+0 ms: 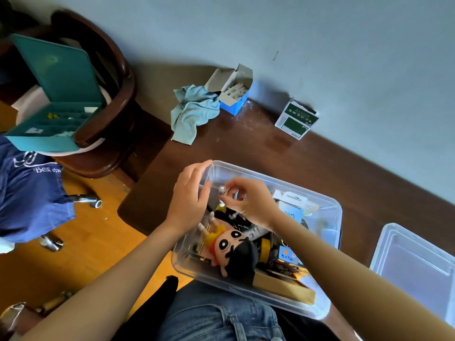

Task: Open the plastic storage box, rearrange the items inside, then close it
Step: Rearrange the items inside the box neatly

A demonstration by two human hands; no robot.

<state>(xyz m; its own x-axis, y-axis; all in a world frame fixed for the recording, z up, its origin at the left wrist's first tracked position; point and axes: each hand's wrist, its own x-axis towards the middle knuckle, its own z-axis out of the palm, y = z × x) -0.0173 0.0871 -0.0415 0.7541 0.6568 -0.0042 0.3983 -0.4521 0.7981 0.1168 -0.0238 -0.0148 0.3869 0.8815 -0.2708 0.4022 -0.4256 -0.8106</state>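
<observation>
The clear plastic storage box (327,205) stands open at the desk's front edge, over my lap. Inside lie a cartoon boy doll (234,249) in a yellow shirt, a blue card (290,214), a white packet (295,199), a wooden block (283,287) and other small items. My left hand (189,198) rests on the box's far left corner with straight fingers. My right hand (248,200) is above the box and pinches a small white cylinder (222,188) at its fingertips. The clear lid (416,269) lies on the desk to the right.
On the brown desk (246,148) near the wall sit a pale blue cloth (194,112), an open blue box of white sticks (236,92) and a green-and-white carton (296,118). A wooden chair (108,94) on the left carries an open teal compartment case (56,94).
</observation>
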